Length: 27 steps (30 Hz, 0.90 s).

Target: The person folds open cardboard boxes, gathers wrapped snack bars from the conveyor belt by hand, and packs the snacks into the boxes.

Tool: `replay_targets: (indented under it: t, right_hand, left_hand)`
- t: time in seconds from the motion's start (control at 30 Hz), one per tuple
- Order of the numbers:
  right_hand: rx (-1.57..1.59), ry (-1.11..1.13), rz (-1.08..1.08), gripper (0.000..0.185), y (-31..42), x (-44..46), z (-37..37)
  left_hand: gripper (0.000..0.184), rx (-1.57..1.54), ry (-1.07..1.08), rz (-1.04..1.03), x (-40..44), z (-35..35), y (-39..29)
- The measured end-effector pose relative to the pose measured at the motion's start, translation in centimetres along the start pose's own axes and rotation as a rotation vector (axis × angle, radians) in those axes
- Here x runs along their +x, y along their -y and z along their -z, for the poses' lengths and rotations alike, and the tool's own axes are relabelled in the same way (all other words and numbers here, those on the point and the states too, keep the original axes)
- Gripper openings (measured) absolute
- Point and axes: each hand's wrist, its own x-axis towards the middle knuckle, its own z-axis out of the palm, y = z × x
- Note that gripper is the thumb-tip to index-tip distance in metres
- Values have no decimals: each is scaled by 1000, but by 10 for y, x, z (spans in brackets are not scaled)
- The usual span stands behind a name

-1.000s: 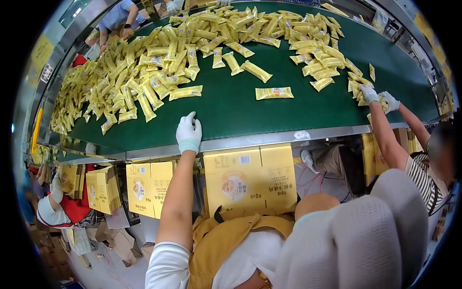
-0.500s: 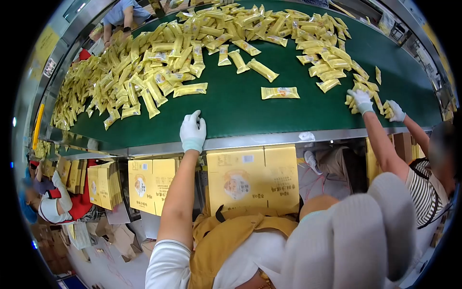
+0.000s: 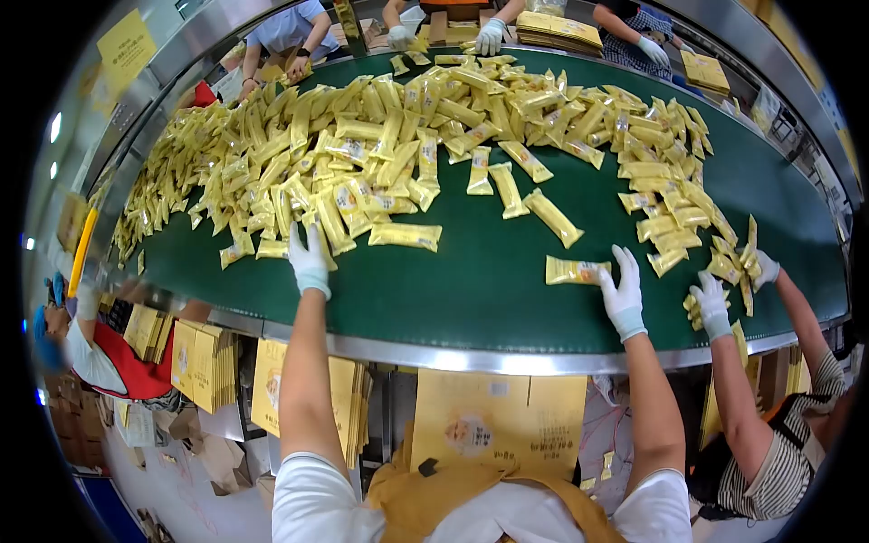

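Note:
In the head view, my left hand [image 3: 310,264], in a white glove, reaches onto the near edge of a big pile of yellow wrapped snack packets [image 3: 272,181]. Its fingers are stretched out and touch packets there. My right hand [image 3: 622,297], gloved too, is at the right end of a single snack packet [image 3: 575,271] lying flat on the green conveyor belt [image 3: 453,308]. Thumb and fingers are apart, with the thumb at the packet's end. Another packet [image 3: 405,237] lies between my hands, nearer the left one.
A metal rail [image 3: 434,357] edges the belt. Below it stand yellow printed cartons [image 3: 498,421]. At right, a co-worker's gloved hands [image 3: 712,306] gather packets. Other workers' hands [image 3: 490,36] are across the belt. A worker in red [image 3: 136,362] is at left.
My left hand has moved forward and left to the pile. My right hand has gone from close to the camera out to the single packet. The view has shifted, showing more workers opposite.

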Motion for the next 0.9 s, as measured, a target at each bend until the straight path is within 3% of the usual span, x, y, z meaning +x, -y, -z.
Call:
replay_targets:
  t: [0.03,0.07,0.1,0.23,0.3,0.37,0.43,0.5,0.63,0.73,0.77,0.87,0.9]
  right_hand:
    - [44,-4,-25,57,-7,17,-9]
    - [64,10,-29,57,-16,31,-18]
    - [90,36,-33,57,-17,45,-27]
    - [120,138,52,54,-19,86,-50]
    - [292,122,134,52,-26,112,-60]
    - [372,154,164,51,-24,147,-67]
    - [415,193,139,52,-23,187,-83]
    - [457,246,64,54,-20,224,-105]
    - [267,388,116,59,6,262,-137]
    - [-45,383,357,56,13,258,-149]
    - [-203,353,468,54,11,254,-144]
    - [607,447,105,43,-24,244,-141]
    - [512,353,169,40,-38,233,-136]
  left_hand:
    - [71,-129,100,73,18,-2,-9]
    - [72,-37,236,195,29,-5,-16]
    - [70,-265,263,60,45,-20,-14]
    - [68,-488,408,34,95,-56,-9]
    - [68,-567,482,17,109,-73,-28]
    - [67,-605,557,9,107,-94,-59]
    - [73,-339,609,-63,133,-137,-28]
    - [66,-298,820,-45,129,-163,-68]
    - [60,-369,1038,-196,100,-210,-119]
    - [54,-429,1208,-507,46,-250,-184]
    - [54,-381,1272,-522,31,-264,-197]
    - [55,-279,1308,-618,-3,-279,-217]
    - [55,-247,1297,-659,-11,-275,-222]
